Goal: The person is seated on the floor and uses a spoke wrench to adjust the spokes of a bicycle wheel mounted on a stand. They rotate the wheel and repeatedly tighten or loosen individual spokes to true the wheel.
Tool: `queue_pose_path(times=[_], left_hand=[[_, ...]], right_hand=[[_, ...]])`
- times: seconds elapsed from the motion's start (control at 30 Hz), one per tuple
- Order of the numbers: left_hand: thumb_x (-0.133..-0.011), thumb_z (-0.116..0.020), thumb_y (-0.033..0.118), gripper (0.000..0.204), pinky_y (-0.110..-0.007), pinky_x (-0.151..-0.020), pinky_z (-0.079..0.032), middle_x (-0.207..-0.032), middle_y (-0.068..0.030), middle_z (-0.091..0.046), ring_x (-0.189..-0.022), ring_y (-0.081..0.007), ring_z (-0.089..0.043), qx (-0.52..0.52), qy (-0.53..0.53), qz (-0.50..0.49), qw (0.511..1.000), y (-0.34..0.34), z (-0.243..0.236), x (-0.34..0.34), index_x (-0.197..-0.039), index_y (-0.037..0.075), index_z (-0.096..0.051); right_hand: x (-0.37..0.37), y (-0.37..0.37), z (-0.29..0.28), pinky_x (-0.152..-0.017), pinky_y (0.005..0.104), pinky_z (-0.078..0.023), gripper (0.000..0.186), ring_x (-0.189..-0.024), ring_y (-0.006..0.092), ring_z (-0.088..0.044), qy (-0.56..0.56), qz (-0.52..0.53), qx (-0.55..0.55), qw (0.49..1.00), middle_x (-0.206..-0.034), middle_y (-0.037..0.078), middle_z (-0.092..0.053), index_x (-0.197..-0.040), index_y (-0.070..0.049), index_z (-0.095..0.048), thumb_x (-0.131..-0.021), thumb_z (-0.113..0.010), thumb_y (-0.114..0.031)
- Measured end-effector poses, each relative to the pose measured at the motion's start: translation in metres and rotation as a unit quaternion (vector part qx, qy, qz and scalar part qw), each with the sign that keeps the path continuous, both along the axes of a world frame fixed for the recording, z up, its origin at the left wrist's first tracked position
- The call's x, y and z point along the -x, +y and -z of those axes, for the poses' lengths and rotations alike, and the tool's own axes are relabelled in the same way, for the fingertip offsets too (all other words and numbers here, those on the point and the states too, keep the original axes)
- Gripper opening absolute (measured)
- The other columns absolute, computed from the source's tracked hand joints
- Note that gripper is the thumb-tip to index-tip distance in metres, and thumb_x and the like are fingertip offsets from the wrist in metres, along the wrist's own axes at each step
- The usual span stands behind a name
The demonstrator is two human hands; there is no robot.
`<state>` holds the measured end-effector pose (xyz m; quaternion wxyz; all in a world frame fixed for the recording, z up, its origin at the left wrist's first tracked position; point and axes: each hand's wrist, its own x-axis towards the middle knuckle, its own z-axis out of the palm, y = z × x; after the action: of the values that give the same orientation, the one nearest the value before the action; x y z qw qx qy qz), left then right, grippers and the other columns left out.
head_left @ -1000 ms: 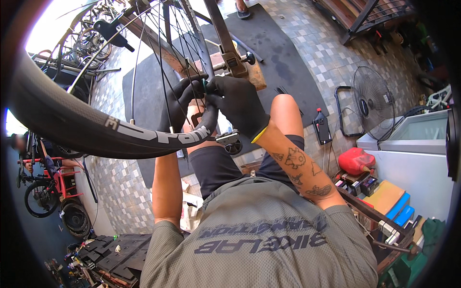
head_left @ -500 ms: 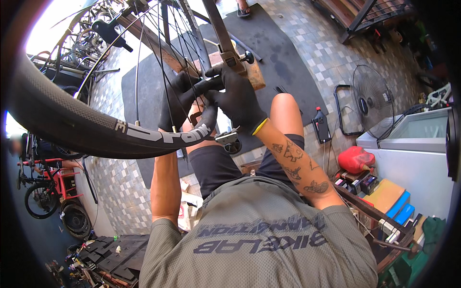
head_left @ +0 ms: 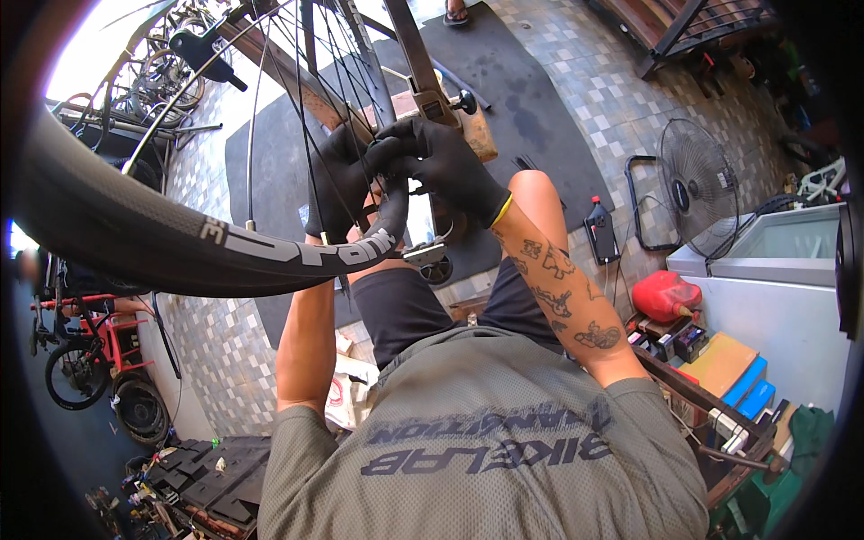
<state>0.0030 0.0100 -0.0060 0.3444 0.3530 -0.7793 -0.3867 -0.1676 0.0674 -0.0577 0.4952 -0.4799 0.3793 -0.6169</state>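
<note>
A black-rimmed bicycle wheel (head_left: 126, 243) with thin spokes sits in a metal stand (head_left: 436, 103), its white-lettered rim curving across my view. My left hand (head_left: 340, 180), in a black glove, is closed among the spokes at the inner side of the rim. My right hand (head_left: 445, 171), gloved in black with a yellow cuff, has its fingers curled against the left one's fingertips at the spokes. What both fingers grip is hidden. Below them a small silver fitting (head_left: 423, 256) shows beside the rim, above my knees.
Dark mat (head_left: 522, 90) on tiled floor; another person's sandaled foot (head_left: 456, 16) at top. Right: fan (head_left: 693, 184), bottle (head_left: 598, 225), red jerrycan (head_left: 666, 297), white chest freezer (head_left: 760, 310), boxes (head_left: 720, 360). Left: several bicycles (head_left: 171, 76), red bike (head_left: 112, 337), partly seen person. Cluttered dark bench (head_left: 207, 486) lower left.
My gloved fingers have shifted and bunched together at the spokes. My right hand and forearm have moved slightly to the right. The wheel stands about where it was.
</note>
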Motion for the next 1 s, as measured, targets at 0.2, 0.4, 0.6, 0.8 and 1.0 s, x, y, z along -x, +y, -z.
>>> queue_pose_path(times=[0.2,0.4,0.6,0.8,1.0], left_hand=[[-0.111,-0.051,0.034,0.045,-0.032,-0.085,-0.052,-0.113,-0.0134,-0.073,-0.099,-0.0187,-0.069,-0.112,0.128,-0.040,0.985,-0.005,-0.011,-0.020,-0.130,-0.004,-0.066],[-0.104,-0.070,0.034,0.058,-0.037,-0.105,-0.051,-0.127,-0.0181,-0.071,-0.118,-0.0229,-0.068,-0.158,0.067,0.036,0.985,0.002,-0.017,-0.014,-0.143,-0.008,-0.058],[-0.104,-0.064,0.030,0.060,-0.039,-0.115,-0.043,-0.138,-0.0202,-0.065,-0.131,-0.0275,-0.061,-0.181,0.064,0.067,0.979,-0.019,-0.002,-0.003,-0.149,-0.007,-0.051],[-0.101,-0.070,0.030,0.059,-0.038,-0.111,-0.047,-0.134,-0.0185,-0.066,-0.127,-0.0261,-0.063,-0.168,0.089,0.052,0.980,-0.024,0.009,-0.005,-0.144,-0.008,-0.054],[-0.098,-0.076,0.028,0.052,-0.035,-0.098,-0.052,-0.120,-0.0152,-0.070,-0.110,-0.0210,-0.067,-0.162,0.090,0.000,0.983,-0.027,0.017,-0.003,-0.133,-0.007,-0.060]], right_hand=[[0.003,-0.008,0.003,-0.085,0.0291,-0.057,0.028,-0.095,0.0137,-0.072,-0.019,0.007,-0.034,0.999,-0.105,0.009,-0.077,-0.116,0.004,-0.070,-0.090,-0.076,-0.005],[0.015,0.001,-0.014,-0.090,0.0296,-0.056,0.020,-0.095,0.0112,-0.071,-0.018,0.098,-0.053,0.994,-0.102,0.007,-0.078,-0.109,0.002,-0.074,-0.092,-0.078,-0.009],[0.003,0.033,-0.024,-0.078,0.0293,-0.058,0.021,-0.082,0.0120,-0.072,0.053,0.028,-0.072,0.996,-0.092,0.008,-0.077,-0.106,0.004,-0.074,-0.092,-0.079,-0.010],[-0.001,0.024,-0.036,-0.071,0.0348,-0.057,0.022,-0.072,0.0230,-0.075,0.183,0.082,-0.018,0.979,-0.083,0.016,-0.076,-0.096,0.003,-0.076,-0.085,-0.078,-0.016],[0.010,0.021,-0.047,-0.075,0.0309,-0.058,0.024,-0.078,0.0150,-0.075,0.214,0.045,-0.079,0.973,-0.087,0.010,-0.078,-0.099,0.001,-0.077,-0.086,-0.079,-0.019]])
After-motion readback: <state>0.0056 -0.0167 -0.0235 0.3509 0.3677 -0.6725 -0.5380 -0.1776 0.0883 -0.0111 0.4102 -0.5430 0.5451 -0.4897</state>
